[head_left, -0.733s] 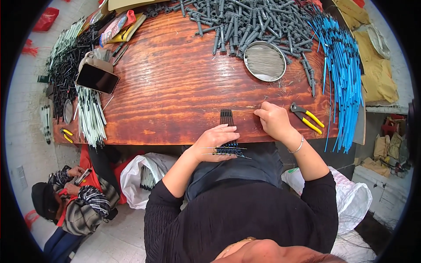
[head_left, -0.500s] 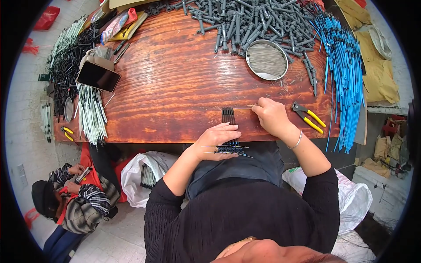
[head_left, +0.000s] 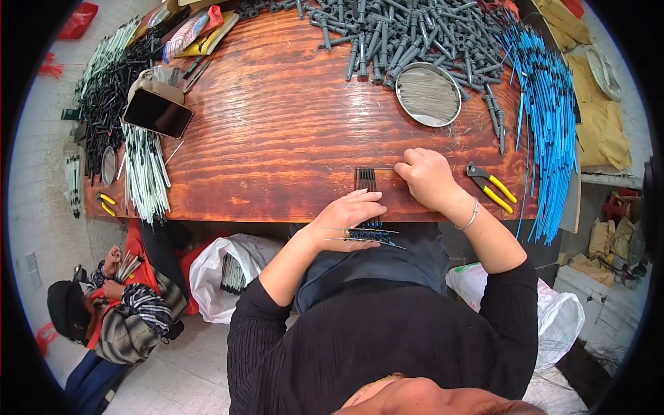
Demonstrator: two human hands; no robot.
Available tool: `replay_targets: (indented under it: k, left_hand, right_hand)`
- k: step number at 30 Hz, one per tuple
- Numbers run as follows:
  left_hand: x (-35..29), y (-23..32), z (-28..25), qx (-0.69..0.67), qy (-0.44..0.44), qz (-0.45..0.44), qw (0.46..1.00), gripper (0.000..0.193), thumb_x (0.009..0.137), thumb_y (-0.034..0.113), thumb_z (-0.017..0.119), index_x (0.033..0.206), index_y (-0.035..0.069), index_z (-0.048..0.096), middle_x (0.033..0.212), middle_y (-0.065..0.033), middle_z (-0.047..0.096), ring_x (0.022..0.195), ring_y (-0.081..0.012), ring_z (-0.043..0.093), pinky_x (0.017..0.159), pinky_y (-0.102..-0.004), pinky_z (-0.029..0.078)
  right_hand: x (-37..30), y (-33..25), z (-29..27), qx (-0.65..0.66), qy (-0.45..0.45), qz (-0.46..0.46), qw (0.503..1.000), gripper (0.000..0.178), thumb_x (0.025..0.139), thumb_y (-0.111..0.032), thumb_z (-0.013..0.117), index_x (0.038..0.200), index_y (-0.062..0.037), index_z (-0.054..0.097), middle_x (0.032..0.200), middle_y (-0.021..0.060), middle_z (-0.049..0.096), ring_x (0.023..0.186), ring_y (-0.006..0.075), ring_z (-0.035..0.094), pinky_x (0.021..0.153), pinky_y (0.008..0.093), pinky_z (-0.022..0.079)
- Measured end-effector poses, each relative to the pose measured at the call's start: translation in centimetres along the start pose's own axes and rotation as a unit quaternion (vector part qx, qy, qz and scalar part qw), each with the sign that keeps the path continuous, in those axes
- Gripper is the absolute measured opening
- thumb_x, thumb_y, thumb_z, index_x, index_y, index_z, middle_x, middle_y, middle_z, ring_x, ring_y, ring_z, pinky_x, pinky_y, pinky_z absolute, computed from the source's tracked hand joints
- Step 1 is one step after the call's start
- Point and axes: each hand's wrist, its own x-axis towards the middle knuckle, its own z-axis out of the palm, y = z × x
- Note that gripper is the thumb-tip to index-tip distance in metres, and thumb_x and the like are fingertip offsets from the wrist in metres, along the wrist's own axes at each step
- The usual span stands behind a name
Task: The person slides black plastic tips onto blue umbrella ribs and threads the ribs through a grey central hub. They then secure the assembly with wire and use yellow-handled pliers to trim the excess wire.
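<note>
My left hand (head_left: 349,216) lies across a row of thin black rods (head_left: 364,180) at the table's front edge, its fingers pressed together over them. The rods stand side by side, with their black tips on the wood. Below the palm their blue-and-black lower ends (head_left: 364,237) show, with thin metal wires crossing them. To the right of the tips, my right hand (head_left: 425,181) is closed in a pinch on a thin wire (head_left: 384,169) that runs level to the rods. Its pinching fingertips are partly hidden.
Yellow-handled pincers (head_left: 492,188) lie right of my right hand. Beyond are a round dish of fine wires (head_left: 428,95), grey plastic parts (head_left: 415,34) and blue rods (head_left: 543,138). Left are a phone (head_left: 158,113), pale rods (head_left: 146,173) and small cutters (head_left: 106,203). Another person (head_left: 124,304) sits lower left.
The view has shifted slightly. My right hand has moved a little left, nearer the rod tips, still pinching the wire. My left hand stays on the rods. The other person's hand has risen.
</note>
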Motion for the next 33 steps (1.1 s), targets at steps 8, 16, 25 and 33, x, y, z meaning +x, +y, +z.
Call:
replay_targets:
  k: [8,16,25,33]
  left_hand:
    - [-0.1,0.0,-0.2,-0.007,0.003,0.003,1.000,0.055,0.062,0.024,0.074,0.109,0.003,0.054,0.112,-0.0160,0.053,0.111,-0.0342,0.047,0.092,-0.0425,0.040]
    - [0.4,-0.1,-0.4,0.006,-0.016,0.036,0.999,0.053,0.062,0.023,0.074,0.108,0.003,0.055,0.112,-0.0127,0.055,0.112,-0.0338,0.047,0.093,-0.0420,0.041]
    - [-0.1,-0.1,-0.2,0.002,-0.010,0.027,1.000,0.046,0.062,0.025,0.074,0.098,0.003,0.059,0.106,-0.0102,0.059,0.114,-0.0325,0.046,0.094,-0.0414,0.040]
    - [-0.2,-0.2,0.2,0.034,0.022,0.017,0.999,0.052,0.060,0.027,0.076,0.104,0.006,0.059,0.110,-0.0089,0.059,0.115,-0.0299,0.047,0.100,-0.0454,0.033]
  right_hand:
    - [0.2,0.3,0.8,0.024,-0.001,-0.009,1.000,0.004,0.065,-0.011,0.055,0.064,-0.0080,0.057,0.069,0.0066,0.051,0.069,0.0234,0.055,0.060,0.0351,0.045]
    - [0.9,0.1,0.9,0.021,0.002,-0.031,0.999,0.008,0.067,-0.012,0.055,0.073,-0.0095,0.059,0.072,0.0068,0.052,0.071,0.0231,0.056,0.061,0.0347,0.044]
    - [3.3,-2.1,0.2,0.005,-0.121,-0.083,0.989,0.038,0.076,-0.016,0.052,0.113,-0.0163,0.054,0.077,0.0063,0.054,0.075,0.0219,0.058,0.064,0.0342,0.046]
    - [2.1,-1.6,-0.1,0.017,-0.117,-0.015,0.993,0.047,0.074,-0.016,0.056,0.120,-0.0140,0.049,0.095,0.0092,0.055,0.089,0.0243,0.057,0.072,0.0345,0.046]
